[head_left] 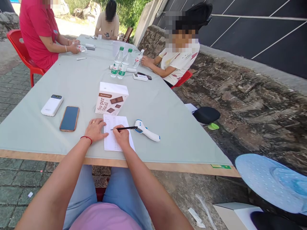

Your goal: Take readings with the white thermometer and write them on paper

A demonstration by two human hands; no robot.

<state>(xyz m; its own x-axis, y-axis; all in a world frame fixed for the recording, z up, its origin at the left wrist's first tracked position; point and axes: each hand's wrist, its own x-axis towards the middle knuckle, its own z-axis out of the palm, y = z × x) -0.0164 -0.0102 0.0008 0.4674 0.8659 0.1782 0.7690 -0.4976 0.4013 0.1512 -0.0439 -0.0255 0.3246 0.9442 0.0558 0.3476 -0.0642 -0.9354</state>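
Note:
A printed sheet of paper lies near the front edge of the table. My right hand is closed around a black pen, its tip down on the sheet. At the sheet's left edge, my left hand rests flat with the fingers stretched out. Just behind the sheet stands a white "Su-per Meal" box. To the right of the pen lies a white and blue infrared thermometer. A phone and a white power bank lie left of my left hand.
Two water bottles with green caps stand beyond the box on the grey-covered table. Three other people sit around the table, one with a bottle in hand. A light blue hat is at the lower right, beside the table.

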